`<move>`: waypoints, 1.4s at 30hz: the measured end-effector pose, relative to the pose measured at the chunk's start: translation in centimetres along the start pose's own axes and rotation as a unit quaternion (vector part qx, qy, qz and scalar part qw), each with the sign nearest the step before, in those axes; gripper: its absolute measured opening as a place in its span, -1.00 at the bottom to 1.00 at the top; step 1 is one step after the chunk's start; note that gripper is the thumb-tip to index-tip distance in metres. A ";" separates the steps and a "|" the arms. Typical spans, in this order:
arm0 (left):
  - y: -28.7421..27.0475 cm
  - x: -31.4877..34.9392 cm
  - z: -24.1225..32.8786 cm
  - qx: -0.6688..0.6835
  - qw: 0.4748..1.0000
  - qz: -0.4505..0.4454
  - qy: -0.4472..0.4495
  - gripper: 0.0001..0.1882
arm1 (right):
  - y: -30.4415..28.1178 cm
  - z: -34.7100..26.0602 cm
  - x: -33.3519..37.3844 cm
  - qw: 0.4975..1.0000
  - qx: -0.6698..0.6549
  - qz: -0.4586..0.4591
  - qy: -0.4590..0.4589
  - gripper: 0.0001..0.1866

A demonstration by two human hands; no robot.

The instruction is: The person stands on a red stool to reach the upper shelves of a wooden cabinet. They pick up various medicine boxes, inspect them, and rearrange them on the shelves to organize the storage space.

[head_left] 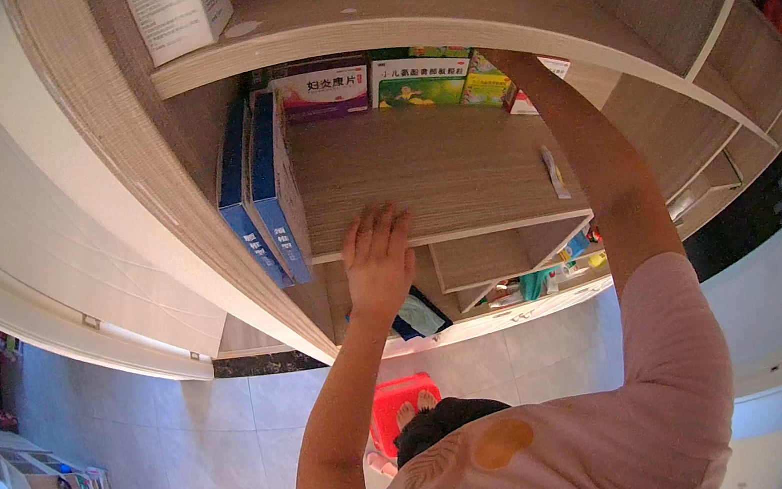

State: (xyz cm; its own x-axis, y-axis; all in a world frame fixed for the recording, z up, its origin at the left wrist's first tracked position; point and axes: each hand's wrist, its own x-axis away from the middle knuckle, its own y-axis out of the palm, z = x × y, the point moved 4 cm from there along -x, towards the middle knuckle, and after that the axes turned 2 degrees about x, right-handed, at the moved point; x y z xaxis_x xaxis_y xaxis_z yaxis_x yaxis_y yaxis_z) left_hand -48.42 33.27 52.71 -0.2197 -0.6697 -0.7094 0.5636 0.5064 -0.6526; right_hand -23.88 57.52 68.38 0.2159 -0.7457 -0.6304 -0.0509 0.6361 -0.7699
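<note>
My left hand [379, 258] lies on the front edge of the wooden shelf [401, 172], its fingers stretched flat over the board and holding nothing. My right forearm [577, 136] reaches deep into the same compartment toward the back right. The fingers of that hand are hidden by the board above, near a green-and-yellow box [486, 83] and a red-and-white box [524, 103]. Along the back stand a purple-and-white medicine box [324, 91] and a green-and-white medicine box [417, 82]. Two tall blue boxes [260, 193] stand upright at the left wall.
A slim white tube [554, 171] lies on the shelf near my right forearm. Overhead, a white box [180, 13] rests on the upper board [359, 32]. Lower compartments hold small coloured items [543, 280]. My feet are on a red stool [401, 395] above the tiled floor [209, 444].
</note>
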 end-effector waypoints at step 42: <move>1.0 0.3 -0.8 -0.038 0.997 0.062 0.023 -0.58 | 0.4 15.7 8.3 0.958 -0.195 -0.127 0.167 -0.42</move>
State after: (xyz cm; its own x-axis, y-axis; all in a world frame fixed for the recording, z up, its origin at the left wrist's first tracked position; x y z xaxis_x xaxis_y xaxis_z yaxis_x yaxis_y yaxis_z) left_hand -48.56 34.02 51.68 -0.1895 -0.5742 -0.7965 0.5278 0.6244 -0.5757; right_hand -6.81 54.75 64.41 -0.0517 -0.9297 -0.3648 -0.4118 0.3526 -0.8403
